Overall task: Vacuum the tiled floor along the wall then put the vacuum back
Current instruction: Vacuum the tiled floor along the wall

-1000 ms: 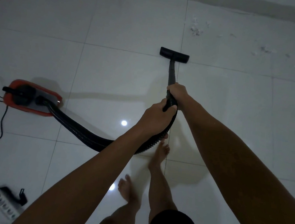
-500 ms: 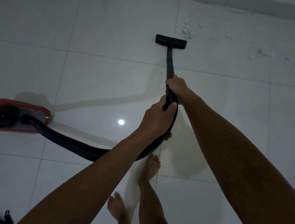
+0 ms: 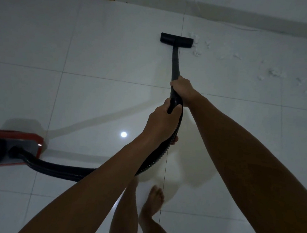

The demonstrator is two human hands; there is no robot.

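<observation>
— At twelve o'clock, near the wall [image 3: 250,15], where was the nozzle [image 3: 176,40]?
— Flat on the floor [image 3: 80,54]; white scraps [image 3: 197,46] lay just beside it at three o'clock, more trailing off rightward.
— And the hands?
— Right hand [image 3: 182,88] had its fingers curled round the wand [image 3: 175,62]; left hand [image 3: 161,123], lower, clamped the hose [image 3: 60,171] at the wand's end.
— The vacuum [image 3: 7,148]?
— Red body at nine o'clock; hose curving from it under the left arm; bare feet [image 3: 156,196] at six.
</observation>
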